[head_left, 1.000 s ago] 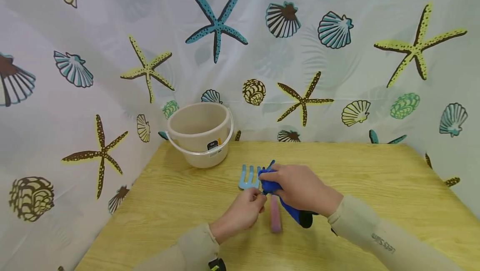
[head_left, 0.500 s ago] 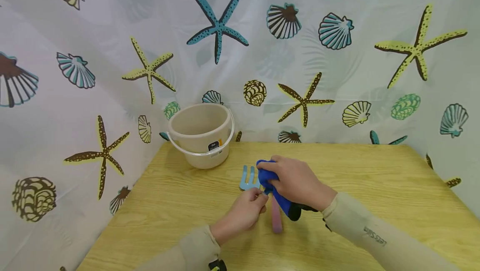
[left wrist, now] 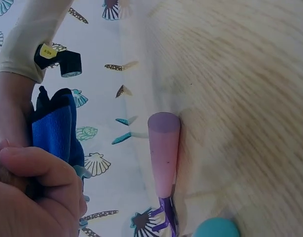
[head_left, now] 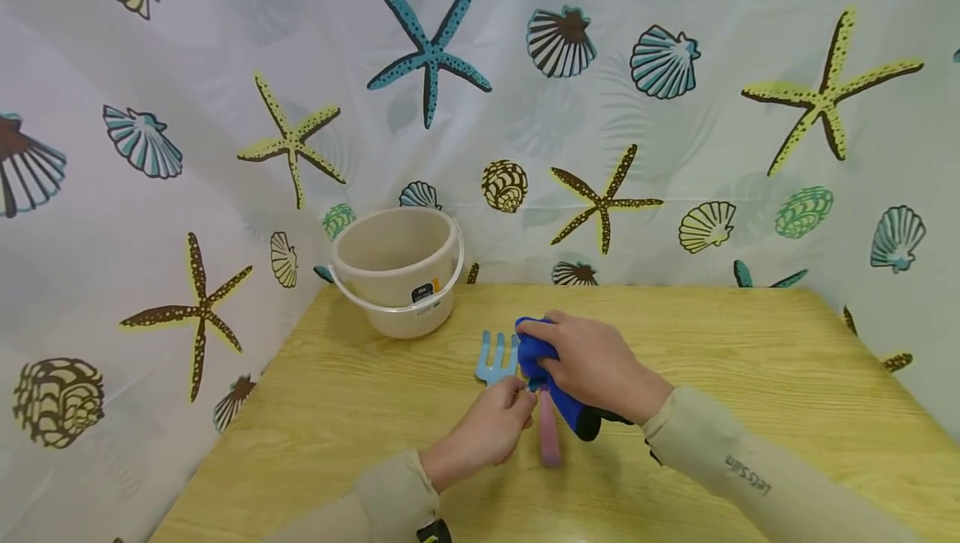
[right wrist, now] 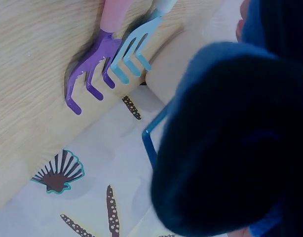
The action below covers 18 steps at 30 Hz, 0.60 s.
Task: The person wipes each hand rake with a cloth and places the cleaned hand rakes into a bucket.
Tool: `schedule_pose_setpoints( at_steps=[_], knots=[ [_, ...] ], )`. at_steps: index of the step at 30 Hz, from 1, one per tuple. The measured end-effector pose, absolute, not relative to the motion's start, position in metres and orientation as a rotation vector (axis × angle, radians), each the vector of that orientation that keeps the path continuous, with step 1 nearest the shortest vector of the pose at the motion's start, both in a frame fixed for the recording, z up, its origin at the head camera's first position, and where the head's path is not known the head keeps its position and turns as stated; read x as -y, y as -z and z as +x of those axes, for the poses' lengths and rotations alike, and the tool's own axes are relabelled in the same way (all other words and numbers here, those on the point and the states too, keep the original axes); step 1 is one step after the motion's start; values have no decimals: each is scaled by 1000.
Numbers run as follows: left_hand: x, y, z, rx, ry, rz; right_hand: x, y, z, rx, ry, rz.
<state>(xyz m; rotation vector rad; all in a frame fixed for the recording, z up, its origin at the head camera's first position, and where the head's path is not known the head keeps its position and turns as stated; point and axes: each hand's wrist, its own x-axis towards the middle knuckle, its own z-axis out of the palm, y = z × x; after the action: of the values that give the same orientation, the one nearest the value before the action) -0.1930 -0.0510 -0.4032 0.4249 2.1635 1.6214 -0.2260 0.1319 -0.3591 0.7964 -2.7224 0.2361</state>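
My left hand grips a hand rake with a blue tine, mostly hidden by fingers and cloth. My right hand holds a bunched blue cloth with a black end, wrapped over the rake's front. The two hands are close together above the table. Below them lies a rake with a pink handle and purple tines. To its left is a light blue rake, its handle end hidden behind my left hand in the head view. A turquoise rounded end shows in the left wrist view.
A beige bucket with a white handle stands at the back left of the wooden table. A white curtain printed with shells and starfish hangs behind and along both sides.
My right hand has shifted slightly up and left with the cloth, which now covers the blue tine that stuck out above it. My left hand stays nearly in place.
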Motion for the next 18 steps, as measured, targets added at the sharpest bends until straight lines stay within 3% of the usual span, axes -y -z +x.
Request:
schedule_pose_setpoints(
  at_steps=[18],
  knots=[
    [58,400,-200,-2144,-1730,349,-150,368,-230,2657,-154,706]
  ],
)
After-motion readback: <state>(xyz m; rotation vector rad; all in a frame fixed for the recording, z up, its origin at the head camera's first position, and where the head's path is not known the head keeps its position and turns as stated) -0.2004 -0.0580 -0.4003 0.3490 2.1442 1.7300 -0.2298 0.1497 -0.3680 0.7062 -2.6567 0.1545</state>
